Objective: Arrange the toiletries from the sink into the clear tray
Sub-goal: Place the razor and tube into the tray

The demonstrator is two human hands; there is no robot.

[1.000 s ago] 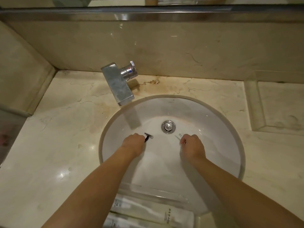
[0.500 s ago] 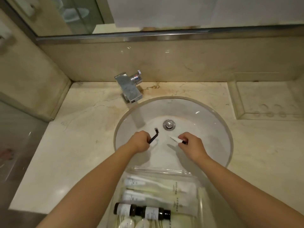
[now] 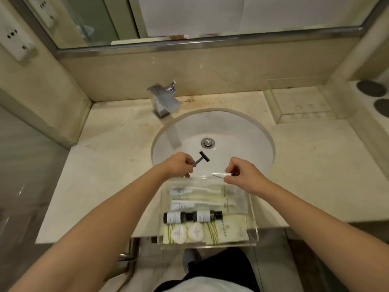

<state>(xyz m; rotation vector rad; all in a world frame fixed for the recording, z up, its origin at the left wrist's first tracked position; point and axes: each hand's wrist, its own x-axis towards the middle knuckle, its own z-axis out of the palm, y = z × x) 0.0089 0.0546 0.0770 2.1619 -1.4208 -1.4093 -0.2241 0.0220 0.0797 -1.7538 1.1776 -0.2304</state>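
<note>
My left hand (image 3: pixel 180 165) pinches the handle of a black razor (image 3: pixel 202 159), its head pointing up over the white sink (image 3: pixel 242 131). My right hand (image 3: pixel 242 174) pinches a small white tube (image 3: pixel 220 175) by its dark cap, held level just above the far rim of the clear tray (image 3: pixel 253 230). The tray sits at the counter's front edge. Inside it lie two wrapped toothbrushes (image 3: pixel 202 191), two dark bottles (image 3: pixel 192 216), two round white soaps (image 3: pixel 187 232) and pale packets (image 3: pixel 226 230).
A chrome faucet (image 3: pixel 164 102) stands behind the sink, and the drain plug (image 3: pixel 208 142) sits in the basin. A recessed marble ledge (image 3: pixel 303 106) lies at the right. Bare marble counter (image 3: pixel 101 157) spreads to the left. A mirror runs along the back wall.
Both hands have lifted the razor and the tube out of the basin and drawn them back toward the tray. The camera has pulled back, so the whole tray shows.
</note>
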